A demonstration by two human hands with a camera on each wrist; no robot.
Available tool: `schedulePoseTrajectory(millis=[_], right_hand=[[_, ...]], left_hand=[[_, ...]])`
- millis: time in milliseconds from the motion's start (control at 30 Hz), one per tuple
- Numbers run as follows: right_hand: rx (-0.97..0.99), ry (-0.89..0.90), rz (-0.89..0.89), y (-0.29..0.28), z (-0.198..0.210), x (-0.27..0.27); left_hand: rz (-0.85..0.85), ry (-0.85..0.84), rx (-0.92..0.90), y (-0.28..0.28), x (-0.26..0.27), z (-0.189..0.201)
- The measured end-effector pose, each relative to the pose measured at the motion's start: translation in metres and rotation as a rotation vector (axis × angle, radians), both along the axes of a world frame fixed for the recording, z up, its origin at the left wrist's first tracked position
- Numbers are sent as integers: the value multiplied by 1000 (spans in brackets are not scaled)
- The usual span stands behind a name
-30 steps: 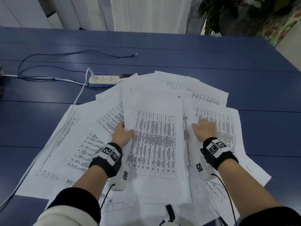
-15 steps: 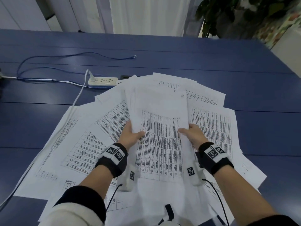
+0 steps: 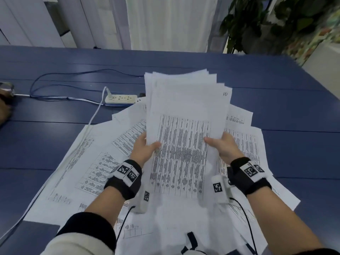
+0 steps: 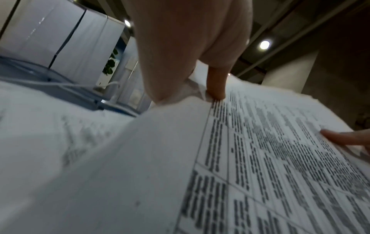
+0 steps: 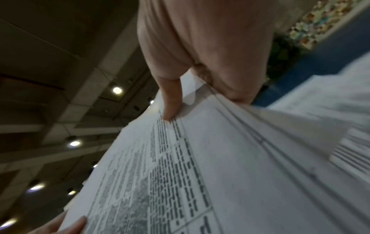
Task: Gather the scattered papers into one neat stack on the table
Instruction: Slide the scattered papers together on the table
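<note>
A bundle of printed papers (image 3: 184, 129) is tilted up off the blue table (image 3: 276, 100), its far edge raised and its sheets fanned unevenly. My left hand (image 3: 145, 150) grips its left edge, thumb on top; in the left wrist view the same bundle of papers (image 4: 250, 158) is pinched under the thumb of my left hand (image 4: 200, 88). My right hand (image 3: 221, 146) grips the right edge, and the right wrist view shows my right hand (image 5: 190, 101) with its thumb on the papers (image 5: 180, 174). Several loose sheets (image 3: 92, 162) lie spread on the table beneath.
A white power strip (image 3: 121, 99) with a white cord and blue cables (image 3: 55, 85) lies at the left beyond the sheets. A plant (image 3: 266, 24) stands past the table's far right corner. Bare table shows to the far side and right.
Both hands went from resting flat on the papers to gripping the middle bundle by its side edges, and they have raised it off the spread sheets, tilting its far edge up.
</note>
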State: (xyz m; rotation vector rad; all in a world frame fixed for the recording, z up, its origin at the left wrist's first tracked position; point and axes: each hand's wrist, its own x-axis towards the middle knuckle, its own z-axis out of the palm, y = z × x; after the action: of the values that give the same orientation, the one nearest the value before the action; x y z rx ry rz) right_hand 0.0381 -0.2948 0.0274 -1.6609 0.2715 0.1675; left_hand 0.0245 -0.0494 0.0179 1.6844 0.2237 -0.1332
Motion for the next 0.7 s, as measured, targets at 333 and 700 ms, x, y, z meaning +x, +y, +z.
schedulePoseTrajectory(millis=[333,700], right_hand=[[66,-491,-27,11,111,17],[54,-434,-5,18,91,23]], left_hand=[[122,-535,-185,0,27,96],[153,-572,-126,3,23,102]])
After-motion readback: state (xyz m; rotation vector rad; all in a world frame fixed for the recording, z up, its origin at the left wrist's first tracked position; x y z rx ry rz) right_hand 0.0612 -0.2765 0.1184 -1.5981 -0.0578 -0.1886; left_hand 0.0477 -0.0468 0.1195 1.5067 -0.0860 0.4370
